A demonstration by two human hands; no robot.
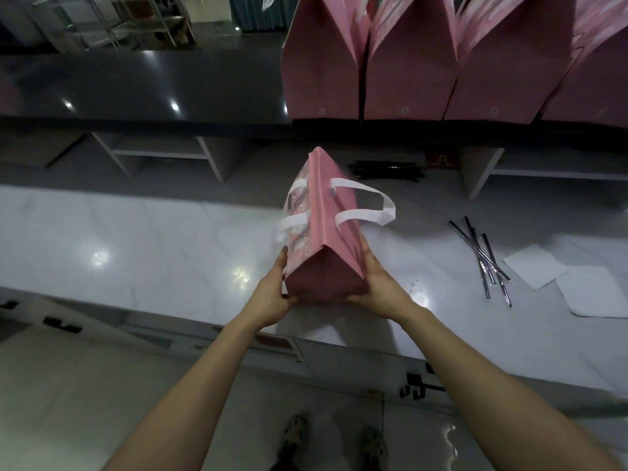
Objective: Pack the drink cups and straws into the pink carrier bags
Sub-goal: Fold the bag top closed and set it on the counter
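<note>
A pink carrier bag (326,239) with white handles stands closed at its top over the white marble counter (136,246). My left hand (273,294) holds its near left bottom corner, thumb under the base. Against the near right side lies my right hand (377,287), with its fingers curled under the bottom edge. What is inside the bag is hidden. Several wrapped straws (486,263) lie loose on the counter to the right. A dark bundle of straws (387,169) lies behind the bag. No cup shows.
Several closed pink bags (407,62) stand in a row on the raised dark shelf (153,86) at the back right. White napkins (577,283) lie at the counter's right edge. My feet show on the tiled floor below.
</note>
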